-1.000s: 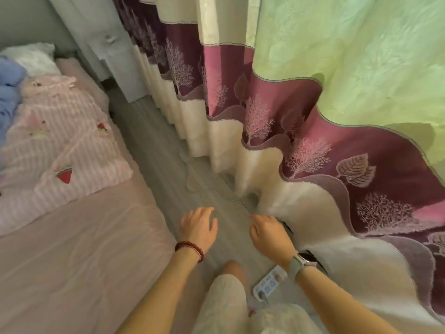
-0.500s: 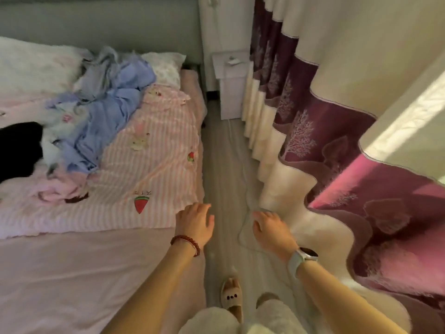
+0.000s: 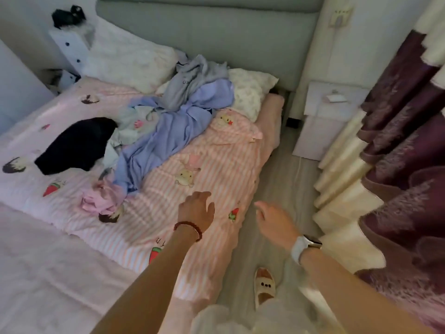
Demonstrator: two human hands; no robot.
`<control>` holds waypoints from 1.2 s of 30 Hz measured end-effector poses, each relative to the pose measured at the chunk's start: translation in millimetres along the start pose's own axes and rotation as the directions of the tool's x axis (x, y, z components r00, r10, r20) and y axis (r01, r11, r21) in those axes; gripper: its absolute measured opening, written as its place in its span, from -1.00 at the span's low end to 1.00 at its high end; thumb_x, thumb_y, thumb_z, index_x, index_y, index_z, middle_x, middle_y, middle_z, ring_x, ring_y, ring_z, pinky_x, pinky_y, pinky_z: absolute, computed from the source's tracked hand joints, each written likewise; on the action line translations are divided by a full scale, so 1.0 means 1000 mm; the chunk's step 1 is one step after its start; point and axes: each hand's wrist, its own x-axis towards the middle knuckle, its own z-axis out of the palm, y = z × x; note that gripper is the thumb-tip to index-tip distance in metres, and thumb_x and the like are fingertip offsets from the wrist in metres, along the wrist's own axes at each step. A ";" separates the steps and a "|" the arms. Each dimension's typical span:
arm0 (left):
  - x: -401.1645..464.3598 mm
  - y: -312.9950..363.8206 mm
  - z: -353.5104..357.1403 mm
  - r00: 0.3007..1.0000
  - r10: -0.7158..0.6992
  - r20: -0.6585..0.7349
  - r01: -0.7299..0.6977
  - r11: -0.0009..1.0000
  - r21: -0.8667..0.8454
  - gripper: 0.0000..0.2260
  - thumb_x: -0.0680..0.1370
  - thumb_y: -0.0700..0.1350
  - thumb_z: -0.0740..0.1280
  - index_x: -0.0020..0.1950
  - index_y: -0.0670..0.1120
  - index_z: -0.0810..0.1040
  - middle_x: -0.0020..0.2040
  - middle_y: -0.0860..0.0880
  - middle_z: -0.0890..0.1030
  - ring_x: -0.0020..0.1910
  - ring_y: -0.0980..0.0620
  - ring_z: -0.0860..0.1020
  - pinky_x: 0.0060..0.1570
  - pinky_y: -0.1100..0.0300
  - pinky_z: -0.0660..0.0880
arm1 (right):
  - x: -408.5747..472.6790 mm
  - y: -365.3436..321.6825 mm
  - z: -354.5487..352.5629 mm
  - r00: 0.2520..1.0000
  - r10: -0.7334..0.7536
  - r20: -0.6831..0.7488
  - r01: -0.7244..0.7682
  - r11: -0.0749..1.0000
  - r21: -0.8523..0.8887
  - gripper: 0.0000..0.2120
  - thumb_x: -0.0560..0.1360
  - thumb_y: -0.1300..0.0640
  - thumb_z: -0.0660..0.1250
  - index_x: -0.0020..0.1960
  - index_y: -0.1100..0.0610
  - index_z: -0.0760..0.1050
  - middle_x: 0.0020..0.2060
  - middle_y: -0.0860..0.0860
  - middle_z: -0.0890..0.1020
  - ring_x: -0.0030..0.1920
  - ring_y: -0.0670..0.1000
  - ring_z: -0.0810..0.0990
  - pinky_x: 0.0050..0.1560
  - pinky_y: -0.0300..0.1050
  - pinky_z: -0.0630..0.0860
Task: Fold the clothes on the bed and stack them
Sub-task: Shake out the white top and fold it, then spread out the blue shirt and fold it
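A loose heap of clothes lies on the pink striped quilt (image 3: 216, 165) of the bed. It holds a blue garment (image 3: 168, 133), a grey garment (image 3: 192, 80) near the pillows, a black garment (image 3: 74, 145) to the left and a small pink garment (image 3: 101, 198) at the front. My left hand (image 3: 196, 210), with a red bead bracelet, hovers over the quilt right of the pink garment, fingers relaxed and empty. My right hand (image 3: 277, 222), with a white watch, hangs over the floor beside the bed, also empty.
A white bedside cabinet (image 3: 322, 121) stands by the grey headboard (image 3: 216, 34). Purple and cream curtains (image 3: 397, 153) hang along the right. A narrow strip of grey floor (image 3: 284, 179) runs between bed and curtains. My slippered foot (image 3: 265, 285) is on it. White pillows (image 3: 125, 59) lie at the head.
My view has swung left from the curtains to the bed, bringing the clothes heap into sight. Both hands have moved forward, the left one now over the quilt.
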 end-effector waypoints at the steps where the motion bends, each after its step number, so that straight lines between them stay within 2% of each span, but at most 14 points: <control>1: 0.016 0.006 -0.004 0.999 -0.034 -0.015 0.033 0.999 -0.026 -0.65 0.60 -0.01 0.13 0.38 -0.02 0.35 0.33 -0.06 0.41 0.28 -0.07 0.39 0.21 0.03 0.33 | 0.022 0.003 -0.009 0.999 -0.028 0.016 0.028 1.000 -0.009 -0.72 0.59 0.12 0.07 0.21 0.15 0.44 0.11 0.09 0.56 0.14 0.11 0.49 0.13 -0.03 0.43; 7: 0.089 0.011 -0.023 0.978 -0.194 -0.077 0.185 0.976 -0.113 -0.65 0.59 -0.03 0.17 0.36 -0.05 0.38 0.32 -0.08 0.42 0.27 -0.10 0.39 0.18 0.02 0.34 | 0.138 -0.003 -0.044 0.965 -0.164 0.204 0.176 0.984 -0.039 -0.67 0.60 0.11 0.04 0.30 0.17 0.37 0.14 0.09 0.51 0.22 0.12 0.41 0.17 0.02 0.41; 12: 0.157 -0.016 -0.024 0.947 -0.319 -0.039 0.308 0.936 -0.169 -0.65 0.59 -0.05 0.17 0.37 -0.06 0.37 0.34 -0.09 0.41 0.29 -0.10 0.38 0.19 0.01 0.35 | 0.229 -0.016 -0.046 0.923 -0.250 0.293 0.285 0.955 -0.082 -0.77 0.59 0.12 0.01 0.07 0.01 0.43 -0.16 -0.01 0.49 -0.09 0.04 0.44 -0.02 -0.03 0.39; 15: 0.216 -0.039 -0.021 0.923 -0.384 0.001 0.374 0.901 -0.221 -0.64 0.58 -0.06 0.18 0.38 -0.06 0.37 0.35 -0.10 0.39 0.30 -0.10 0.36 0.22 0.01 0.35 | 0.288 -0.027 -0.044 0.914 -0.258 0.315 0.302 0.948 -0.102 -0.65 0.60 0.11 0.01 0.34 0.08 0.35 0.16 0.03 0.52 0.17 0.07 0.45 0.15 -0.01 0.41; 16: 0.239 -0.049 -0.021 0.914 -0.405 0.015 0.396 0.886 -0.240 -0.64 0.58 -0.06 0.18 0.38 -0.07 0.37 0.36 -0.10 0.38 0.31 -0.10 0.35 0.25 0.01 0.35 | 0.309 -0.032 -0.042 0.911 -0.264 0.317 0.307 0.947 -0.095 -0.62 0.60 0.11 0.01 0.39 0.06 0.32 0.21 0.02 0.50 0.17 0.06 0.44 0.13 -0.04 0.41; 18: 0.287 -0.069 -0.021 0.895 -0.445 0.038 0.437 0.856 -0.278 -0.63 0.58 -0.08 0.19 0.38 -0.09 0.36 0.38 -0.12 0.34 0.34 -0.12 0.32 0.28 0.00 0.32 | 0.352 -0.045 -0.038 0.900 -0.284 0.330 0.322 0.945 -0.065 -0.60 0.60 0.13 0.01 0.42 -0.01 0.28 0.22 0.00 0.49 0.09 0.02 0.45 0.05 -0.07 0.42; 22: 0.376 -0.114 -0.023 0.854 -0.518 0.045 0.510 0.818 -0.265 -0.57 0.57 -0.08 0.20 0.44 -0.09 0.26 0.46 -0.13 0.20 0.40 -0.17 0.21 0.31 -0.06 0.28 | 0.432 -0.069 -0.023 0.902 -0.239 0.360 0.275 0.960 -0.052 -0.60 0.60 0.14 0.02 0.44 0.09 0.23 0.31 0.05 0.40 0.31 0.06 0.35 0.27 -0.03 0.35; 27: 0.456 -0.172 -0.023 0.801 -0.598 0.033 0.598 0.796 -0.092 -0.36 0.56 0.07 0.20 0.53 0.01 -0.06 0.55 -0.05 -0.10 0.51 -0.14 -0.09 0.37 -0.15 0.11 | 0.509 -0.085 -0.003 0.923 -0.256 0.288 0.275 0.961 -0.027 -0.59 0.59 0.15 0.06 0.43 0.13 0.21 0.33 0.04 0.35 0.33 0.05 0.31 0.27 -0.04 0.35; 29: 0.476 -0.191 -0.017 0.767 -0.635 0.089 0.641 0.764 -0.073 -0.29 0.55 0.13 0.21 0.53 0.02 -0.17 0.55 -0.04 -0.04 0.51 -0.12 -0.08 0.38 -0.14 0.07 | 0.539 -0.091 0.002 0.932 -0.259 0.252 0.275 0.961 -0.032 -0.58 0.59 0.16 0.09 0.44 0.15 0.18 0.38 0.06 0.30 0.37 0.06 0.26 0.28 -0.02 0.34; 31: 0.485 -0.201 -0.010 0.732 -0.670 0.125 0.680 0.729 -0.079 -0.32 0.56 0.12 0.20 0.53 0.00 -0.12 0.45 -0.13 0.26 0.45 -0.12 0.16 0.33 -0.07 0.14 | 0.568 -0.100 0.005 0.935 -0.271 0.227 0.287 0.957 -0.039 -0.55 0.58 0.16 0.14 0.44 0.17 0.17 0.38 0.09 0.28 0.36 0.10 0.27 0.26 0.00 0.36; 33: 0.485 -0.197 -0.003 0.770 -0.628 0.116 0.638 0.749 -0.179 -0.57 0.60 0.00 0.16 0.44 -0.09 0.23 0.19 -0.22 0.54 0.21 -0.18 0.46 0.15 0.04 0.30 | 0.597 -0.110 0.009 0.935 -0.307 0.178 0.318 0.947 -0.038 -0.50 0.57 0.13 0.19 0.45 0.20 0.15 0.40 0.12 0.27 0.37 0.15 0.26 0.26 0.05 0.35; 34: 0.480 -0.189 -0.001 0.805 -0.584 0.104 0.587 0.759 -0.282 -0.74 0.61 -0.06 0.15 0.23 -0.15 0.43 0.06 -0.26 0.59 0.07 -0.22 0.52 -0.02 0.08 0.33 | 0.611 -0.115 0.012 0.933 -0.317 0.172 0.330 0.942 -0.053 -0.45 0.56 0.11 0.20 0.47 0.20 0.11 0.43 0.14 0.23 0.41 0.16 0.21 0.30 0.07 0.31; 35: 0.471 -0.178 0.002 0.837 -0.538 0.099 0.529 0.750 -0.397 -0.83 0.61 -0.11 0.15 -0.04 -0.15 0.47 -0.08 -0.26 0.61 -0.05 -0.24 0.53 -0.18 0.11 0.28 | 0.625 -0.120 0.016 0.927 -0.323 0.191 0.342 0.936 -0.081 -0.38 0.56 0.06 0.22 0.50 0.19 0.03 0.48 0.13 0.14 0.45 0.16 0.13 0.36 0.08 0.22; 36: 0.459 -0.167 0.004 0.859 -0.502 0.100 0.481 0.722 -0.497 -0.79 0.61 -0.14 0.16 -0.22 -0.10 0.41 -0.25 -0.19 0.58 -0.19 -0.20 0.51 -0.26 0.13 0.22 | 0.638 -0.125 0.021 0.918 -0.314 0.243 0.347 0.932 -0.108 -0.30 0.55 0.00 0.23 0.52 0.15 -0.07 0.51 0.12 0.04 0.49 0.15 0.03 0.41 0.10 0.14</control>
